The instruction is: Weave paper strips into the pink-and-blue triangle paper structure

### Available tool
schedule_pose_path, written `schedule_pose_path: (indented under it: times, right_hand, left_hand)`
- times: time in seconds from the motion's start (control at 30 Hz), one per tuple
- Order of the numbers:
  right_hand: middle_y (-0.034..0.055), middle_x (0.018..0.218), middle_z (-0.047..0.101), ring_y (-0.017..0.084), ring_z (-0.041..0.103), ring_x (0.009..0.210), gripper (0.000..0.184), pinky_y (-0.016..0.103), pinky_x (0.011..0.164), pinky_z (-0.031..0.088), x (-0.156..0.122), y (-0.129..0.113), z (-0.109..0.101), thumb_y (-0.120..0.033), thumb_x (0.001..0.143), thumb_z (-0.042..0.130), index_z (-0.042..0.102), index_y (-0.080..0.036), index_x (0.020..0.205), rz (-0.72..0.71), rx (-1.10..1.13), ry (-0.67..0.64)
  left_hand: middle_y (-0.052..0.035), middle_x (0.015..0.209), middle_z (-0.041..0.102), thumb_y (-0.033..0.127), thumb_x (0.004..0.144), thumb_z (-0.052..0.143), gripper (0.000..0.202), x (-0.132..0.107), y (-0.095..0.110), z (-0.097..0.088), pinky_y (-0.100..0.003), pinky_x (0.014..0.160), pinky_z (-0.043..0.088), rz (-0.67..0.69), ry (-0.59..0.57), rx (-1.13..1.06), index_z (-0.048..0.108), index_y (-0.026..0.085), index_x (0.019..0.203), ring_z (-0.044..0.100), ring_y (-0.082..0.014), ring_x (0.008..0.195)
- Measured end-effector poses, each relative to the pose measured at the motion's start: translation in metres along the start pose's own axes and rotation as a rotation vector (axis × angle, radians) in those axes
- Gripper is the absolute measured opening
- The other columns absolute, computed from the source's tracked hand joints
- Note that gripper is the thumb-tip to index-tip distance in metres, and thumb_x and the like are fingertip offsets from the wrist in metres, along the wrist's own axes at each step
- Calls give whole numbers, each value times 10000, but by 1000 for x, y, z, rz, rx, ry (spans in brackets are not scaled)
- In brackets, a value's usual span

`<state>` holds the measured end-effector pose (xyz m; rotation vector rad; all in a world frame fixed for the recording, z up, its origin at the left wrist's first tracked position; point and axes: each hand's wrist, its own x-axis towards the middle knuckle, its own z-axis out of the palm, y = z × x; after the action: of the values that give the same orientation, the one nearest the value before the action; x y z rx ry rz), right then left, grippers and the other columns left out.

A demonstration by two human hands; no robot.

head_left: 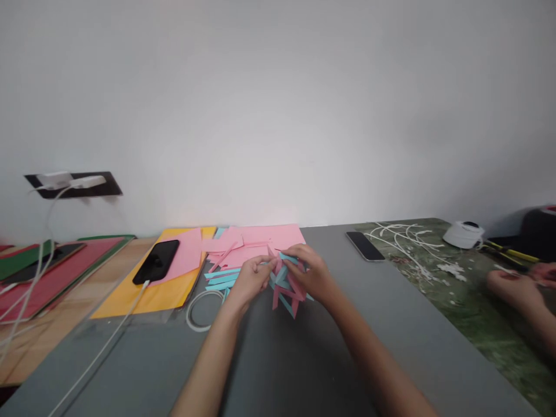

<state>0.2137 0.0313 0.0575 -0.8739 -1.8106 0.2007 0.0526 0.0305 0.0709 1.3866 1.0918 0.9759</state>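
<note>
Both of my hands meet over a pink and light-blue folded paper model (285, 288) just above the grey table, near its middle. My left hand (254, 278) pinches the model's upper left edge between thumb and fingers. From the other side, my right hand (310, 269) grips the top, with its fingers on a light-blue piece. Pointed paper ends stick out below my fingers. Part of the model is hidden behind my right hand. Light-blue paper strips (222, 280) lie beside my left hand, and a roll of tape (191, 315) rests flat near my left wrist.
Pink sheets (282, 234) lie behind my hands. At left, a charging phone (157, 262) rests on pink and yellow paper (174, 295), its cable crossing the table (130, 370). Another phone (365, 246) lies right, near white cords (406, 240). Another person's hands (516, 289) work at far right.
</note>
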Motion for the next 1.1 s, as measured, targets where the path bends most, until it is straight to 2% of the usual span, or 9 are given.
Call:
schedule_pose_path:
  times: [0.17,0.27,0.5,0.6,0.67,0.77,0.87,0.97,1.1]
  right_hand:
    - [52,898,673,190,601,875,162,363,820,447,-2,2,3,-208,801,552,623,-232,945,13,-41,34]
    - [46,919,683,193,607,885,179,371,839,428,-3,3,4,-217,800,559,624,-237,965,3,-119,46]
    - [50,911,690,192,612,854,181,356,821,426,-2,0,4,-282,811,565,641,-235,969,52,-136,46]
    - [42,881,697,186,621,831,140,356,824,425,-2,0,3,-293,796,591,663,-235,901,104,-74,84]
    - [40,873,700,184,627,829,120,354,821,432,-1,0,3,-287,790,602,673,-235,871,127,-20,81]
    - [45,861,702,184,633,829,115,344,798,456,1,-1,2,-286,786,608,683,-231,854,147,35,54]
    - [45,817,698,174,636,794,118,311,728,486,2,-4,0,-283,797,590,688,-221,818,139,68,52]
    - [42,787,690,166,631,770,135,300,704,494,2,-6,0,-274,815,561,684,-220,799,138,105,41]
    - [51,887,672,171,609,823,155,287,682,485,-2,-4,3,-306,788,595,654,-227,908,133,101,-11]
  left_hand:
    - [115,373,318,522,687,595,391,3,-4,-1,-166,352,132,-52,-38,-63,553,140,759,209,-27,321]
    - [116,367,323,523,686,593,387,3,-5,1,-165,351,142,-35,-10,-64,547,144,753,216,-28,315]
    - [100,389,419,491,650,645,402,1,-1,6,-165,351,224,90,97,-2,549,142,824,316,-46,310]
    - [82,414,453,464,680,634,354,-1,1,8,-171,362,260,148,129,61,551,145,812,360,-58,324]
    - [67,437,467,441,716,609,309,-2,1,7,-177,399,306,215,205,117,565,150,809,414,-74,376]
    - [38,518,523,416,771,554,278,-3,1,4,-189,470,360,327,275,180,599,164,880,490,-100,478]
    - [16,575,578,393,800,515,317,-2,-1,0,-208,497,374,355,239,259,621,181,1009,502,-116,500]
    - [-18,716,661,372,802,511,293,-1,-4,-3,-226,531,400,357,235,351,652,198,993,535,-131,545]
    - [-30,861,693,360,821,488,269,0,-5,-7,-243,590,433,374,242,450,666,220,966,578,-148,622]
